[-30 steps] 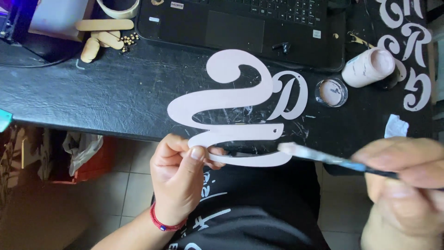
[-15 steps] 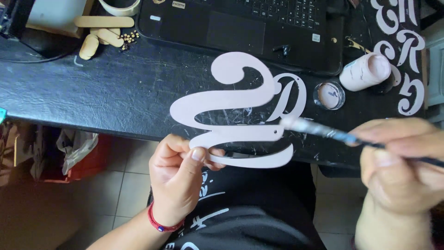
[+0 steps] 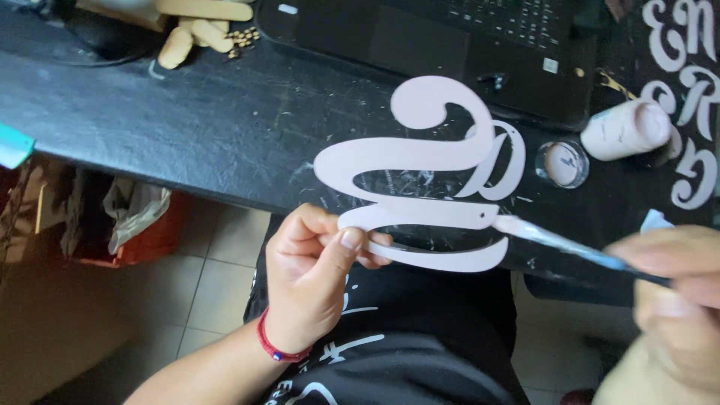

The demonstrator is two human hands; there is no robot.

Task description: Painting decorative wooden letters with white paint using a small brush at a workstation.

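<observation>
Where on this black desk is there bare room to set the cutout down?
The widest bare stretch of the desk lies left of the cutout, below the wooden sticks. It's crowded right: laptop, jar, bottle, letters.

The left hand is bare, with short, plain nails, and a thin red cord bracelet with a small blue bead circles its wrist at seven o'clock. The right hand, at three o'clock, is bare and blurred. A black T-shirt with white lettering covers the torso.
</observation>
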